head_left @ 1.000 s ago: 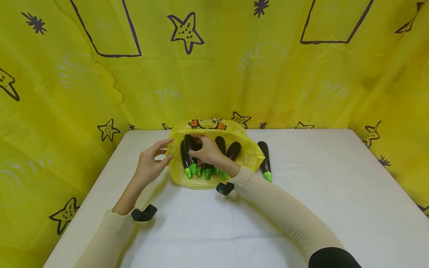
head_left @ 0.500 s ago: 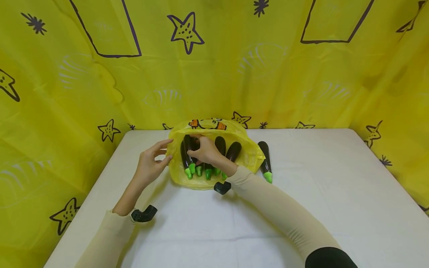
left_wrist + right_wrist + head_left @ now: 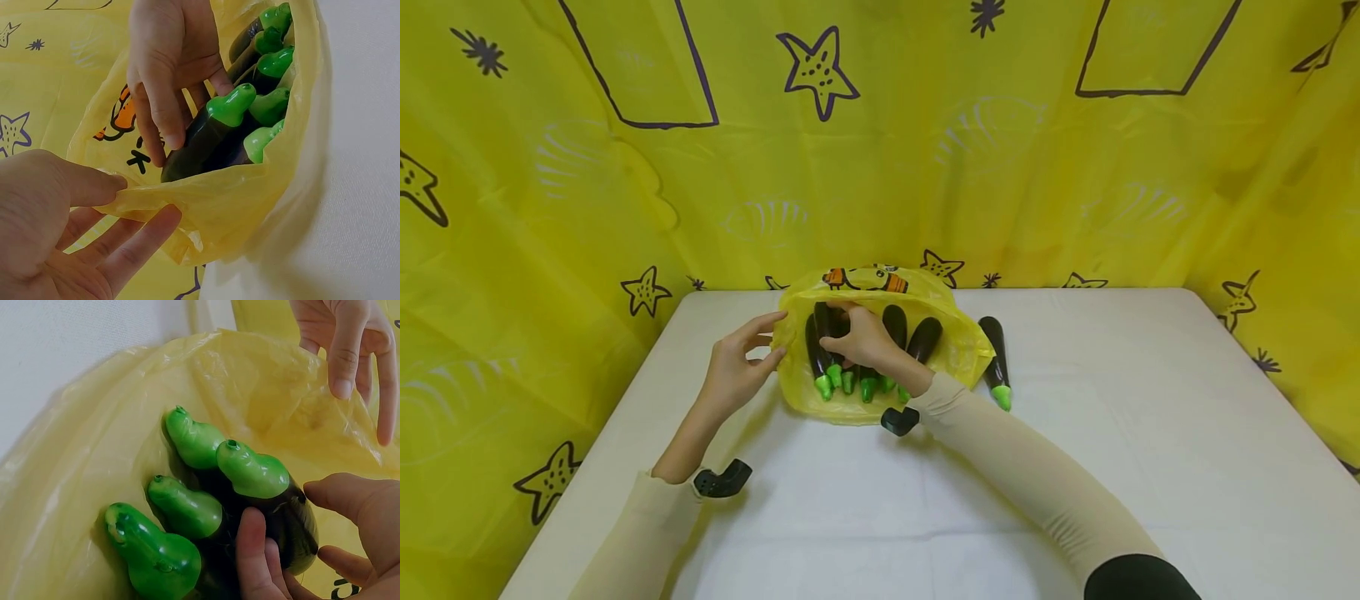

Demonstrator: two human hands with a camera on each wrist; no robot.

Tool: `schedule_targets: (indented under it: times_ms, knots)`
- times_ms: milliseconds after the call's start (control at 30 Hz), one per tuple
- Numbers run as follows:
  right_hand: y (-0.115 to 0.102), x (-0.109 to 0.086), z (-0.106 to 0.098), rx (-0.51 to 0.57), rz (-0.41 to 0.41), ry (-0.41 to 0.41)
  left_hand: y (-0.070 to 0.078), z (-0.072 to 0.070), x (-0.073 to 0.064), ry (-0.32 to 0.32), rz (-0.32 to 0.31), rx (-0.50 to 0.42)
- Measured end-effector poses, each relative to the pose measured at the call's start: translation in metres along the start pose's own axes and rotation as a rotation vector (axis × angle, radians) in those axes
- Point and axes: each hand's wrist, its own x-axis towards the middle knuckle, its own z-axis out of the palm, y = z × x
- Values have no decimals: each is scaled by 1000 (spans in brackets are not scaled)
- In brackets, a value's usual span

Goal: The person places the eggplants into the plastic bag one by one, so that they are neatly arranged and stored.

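Note:
My left hand (image 3: pixel 736 360) pinches the left edge of a yellow plastic bag (image 3: pixel 951 354), thumb on one side of the film and fingers on the other. The bag lies with its mouth spread towards me. Inside it, my right hand (image 3: pixel 868 337) holds a dark eggplant (image 3: pixel 829 325) between thumb and fingers. That eggplant's green cap (image 3: pixel 231 105) shows in the left wrist view, above the neighbouring ones. Several more eggplants lie side by side in the bag, caps facing me; one is the eggplant (image 3: pixel 925 337) at the right. The right hand partly hides the middle ones.
Outside the bag, against its right side, lies another eggplant (image 3: pixel 996 358) on the white table (image 3: pixel 1097 450). A yellow curtain (image 3: pixel 880 167) with starfish drawings surrounds the table's back and sides. Black wrist cameras (image 3: pixel 722 479) sit on both forearms.
The right hand and forearm have shifted very slightly left, and the held eggplant has tilted a little. My left hand keeps its place on the bag's edge.

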Motion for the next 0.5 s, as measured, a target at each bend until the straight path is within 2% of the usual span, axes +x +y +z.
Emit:
schedule_targets:
  times_ms: [500]
  knots:
    - [0,-3,-2,-31,-30,13,-2,0,-1,4,-9,-17]
